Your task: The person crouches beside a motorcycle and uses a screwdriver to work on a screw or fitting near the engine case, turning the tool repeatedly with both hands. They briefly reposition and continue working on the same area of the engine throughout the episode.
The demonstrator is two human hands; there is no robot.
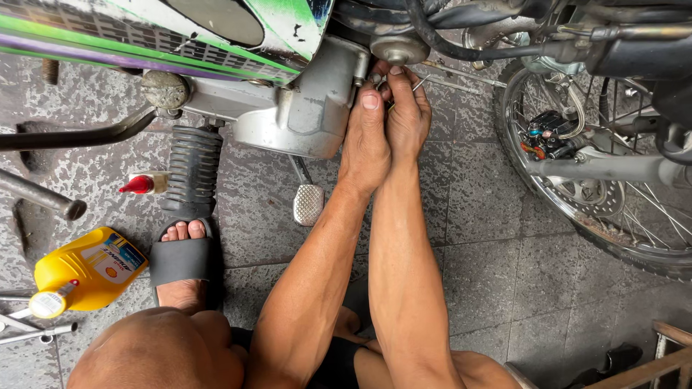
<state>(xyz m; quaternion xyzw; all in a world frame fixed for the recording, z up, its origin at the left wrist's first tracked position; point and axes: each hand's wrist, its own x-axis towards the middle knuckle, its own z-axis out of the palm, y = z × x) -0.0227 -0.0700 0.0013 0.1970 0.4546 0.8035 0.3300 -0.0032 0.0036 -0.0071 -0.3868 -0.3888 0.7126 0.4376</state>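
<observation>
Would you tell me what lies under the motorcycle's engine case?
Under the engine case are grey paving tiles and a metal foot pedal. The left hand and right hand cover the fitting they grip at its edge.

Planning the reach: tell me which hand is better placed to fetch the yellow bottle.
Left, probably. The yellow bottle lies on the floor on the person's left, and the left hand only seems to touch the engine casing, while the right hand pinches a thin metal rod there.
</observation>
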